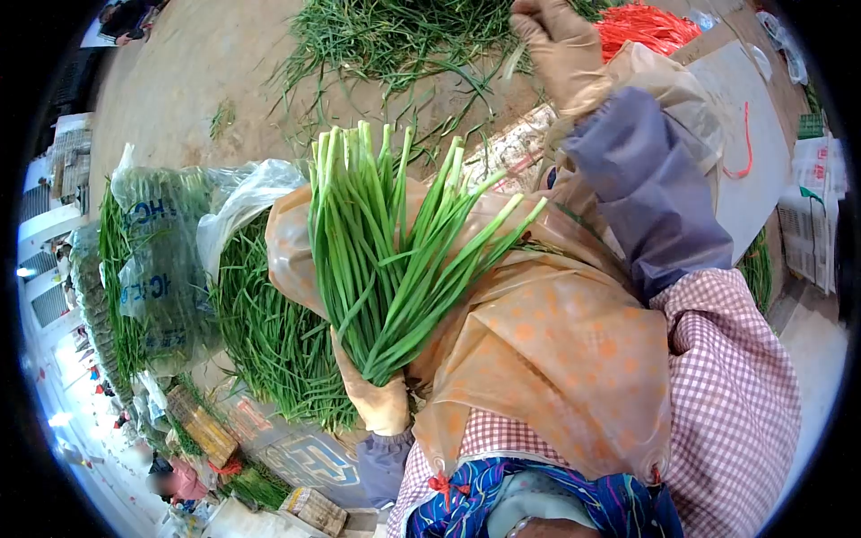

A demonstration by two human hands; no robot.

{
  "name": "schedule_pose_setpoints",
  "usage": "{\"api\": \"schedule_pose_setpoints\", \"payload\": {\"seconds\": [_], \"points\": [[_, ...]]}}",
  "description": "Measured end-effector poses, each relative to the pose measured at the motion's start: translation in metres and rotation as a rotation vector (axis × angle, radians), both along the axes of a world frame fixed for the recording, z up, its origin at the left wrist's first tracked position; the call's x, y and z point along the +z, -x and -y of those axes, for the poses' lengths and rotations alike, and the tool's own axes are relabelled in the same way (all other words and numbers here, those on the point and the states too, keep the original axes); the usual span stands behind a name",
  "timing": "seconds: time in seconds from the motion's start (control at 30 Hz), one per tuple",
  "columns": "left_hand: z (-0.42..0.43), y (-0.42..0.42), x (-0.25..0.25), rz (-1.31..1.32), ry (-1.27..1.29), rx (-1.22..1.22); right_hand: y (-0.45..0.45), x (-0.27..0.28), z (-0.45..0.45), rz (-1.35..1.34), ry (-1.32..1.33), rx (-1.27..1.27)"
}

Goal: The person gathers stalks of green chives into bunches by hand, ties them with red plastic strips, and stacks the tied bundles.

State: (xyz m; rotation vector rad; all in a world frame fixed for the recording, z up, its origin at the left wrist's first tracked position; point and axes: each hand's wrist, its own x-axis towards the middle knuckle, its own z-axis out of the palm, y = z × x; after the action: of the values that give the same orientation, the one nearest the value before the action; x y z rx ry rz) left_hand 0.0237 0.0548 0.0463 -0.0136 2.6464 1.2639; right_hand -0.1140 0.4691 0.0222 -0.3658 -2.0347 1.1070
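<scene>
A loose bunch of garlic chives [386,260] lies fanned across my lap, pale cut ends pointing away from me. My left hand [377,403], gloved, is closed around its leafy end, and the leaves hide part of the fingers. Under the bunch spreads a translucent, orange-dotted plastic apron [556,359]. My right hand [565,58], in a brown glove, is stretched out at the top with its fingers curled, near a heap of loose chives [404,36]. A pale leaf [513,63] shows just below those fingertips; I cannot tell whether they hold it.
More chives [278,323] stand to the left, with a clear plastic bag [170,260] of bundles beyond. Red ties [641,29] lie at the upper right beside a grey board [731,134]. White crates [807,215] stand far right. Another person [184,480] is at lower left.
</scene>
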Motion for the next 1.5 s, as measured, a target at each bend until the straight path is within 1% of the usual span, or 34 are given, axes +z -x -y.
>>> {"api": "schedule_pose_setpoints", "payload": {"seconds": [0.07,0.13,0.2,0.23,0.27,0.33,0.37,0.47,0.5,0.53,0.6,0.67,0.73,0.77,0.8,0.87,0.93,0.97,1.0,1.07,1.1,1.13,1.2,1.23,1.27,1.33,1.37,1.43,1.47,1.5], "points": [[-0.004,0.001,0.0,-0.009,-0.007,0.004,-0.008,0.028,0.014,-0.154,-0.194,0.165],[-0.009,0.002,0.003,0.001,-0.055,0.01,-0.018,0.04,0.061,-0.045,0.026,0.558],[-0.007,0.0,-0.003,-0.008,-0.036,0.018,-0.029,0.072,0.097,0.398,0.105,0.749],[-0.005,-0.001,-0.004,-0.013,-0.025,0.022,-0.019,0.052,0.112,0.349,0.075,0.727],[-0.008,-0.001,-0.001,-0.047,0.057,0.007,-0.01,0.03,0.125,0.296,0.048,0.708],[-0.014,-0.003,0.005,-0.111,0.225,-0.018,0.002,0.034,0.13,0.546,0.382,0.838],[-0.011,-0.005,0.003,-0.11,0.236,-0.001,0.005,0.035,0.131,0.676,0.551,0.898],[-0.007,-0.007,-0.003,-0.153,0.131,-0.005,0.005,0.023,0.135,0.679,0.457,0.997],[-0.008,-0.006,-0.003,-0.164,0.129,-0.006,0.001,0.028,0.134,0.666,0.577,0.959],[-0.012,-0.004,-0.002,-0.177,0.125,-0.008,-0.002,0.027,0.13,0.55,0.688,0.929],[-0.018,-0.005,-0.004,-0.245,0.14,-0.012,0.001,0.018,0.112,0.362,1.26,0.97],[-0.024,-0.006,-0.007,-0.355,0.19,-0.016,-0.002,0.031,0.095,0.51,1.185,1.197],[-0.028,-0.007,-0.007,-0.384,0.174,-0.001,-0.007,0.023,0.099,0.412,1.075,1.322],[-0.028,-0.007,-0.008,-0.417,0.161,-0.007,-0.013,0.036,0.095,0.46,1.125,1.282],[-0.027,-0.008,-0.008,-0.451,0.15,-0.011,-0.016,0.032,0.094,0.373,1.143,1.204],[-0.019,-0.009,-0.011,-0.44,0.164,-0.042,-0.032,0.044,0.084,0.446,1.058,1.079],[-0.015,-0.01,-0.009,-0.378,0.189,-0.077,-0.053,0.042,0.078,0.327,1.006,1.096],[-0.016,-0.011,-0.01,-0.355,0.166,-0.041,-0.065,0.035,0.076,0.302,0.987,1.071],[-0.018,-0.01,-0.01,-0.361,0.172,-0.041,-0.074,0.032,0.069,0.328,0.998,1.102],[-0.02,-0.008,-0.007,-0.368,0.191,-0.044,-0.091,0.021,0.057,0.245,0.879,1.153],[-0.017,-0.007,-0.007,-0.353,0.177,-0.069,-0.1,0.02,0.054,0.268,0.93,1.196],[-0.017,-0.009,-0.009,-0.36,0.134,-0.062,-0.106,0.021,0.054,0.214,0.99,1.223],[-0.017,-0.01,-0.015,-0.375,0.049,-0.054,-0.1,0.037,0.047,0.471,0.773,1.021],[-0.017,-0.01,-0.011,-0.381,0.102,-0.085,-0.092,0.03,0.044,0.644,0.605,0.916],[-0.015,-0.01,-0.009,-0.374,0.155,-0.111,-0.085,0.025,0.044,0.511,0.455,0.916],[-0.012,-0.009,-0.006,-0.363,0.265,-0.153,-0.076,0.028,0.05,0.383,0.606,1.039],[-0.021,-0.003,0.002,-0.523,0.361,-0.181,-0.073,0.034,0.053,0.408,0.603,1.063],[-0.021,-0.004,0.003,-0.493,0.357,-0.165,-0.067,0.048,0.055,0.46,0.591,1.103],[-0.021,-0.005,0.003,-0.478,0.352,-0.159,-0.065,0.049,0.058,0.43,0.714,0.947],[-0.02,-0.005,0.0,-0.487,0.313,-0.148,-0.061,0.045,0.055,0.334,0.738,0.796]]}}
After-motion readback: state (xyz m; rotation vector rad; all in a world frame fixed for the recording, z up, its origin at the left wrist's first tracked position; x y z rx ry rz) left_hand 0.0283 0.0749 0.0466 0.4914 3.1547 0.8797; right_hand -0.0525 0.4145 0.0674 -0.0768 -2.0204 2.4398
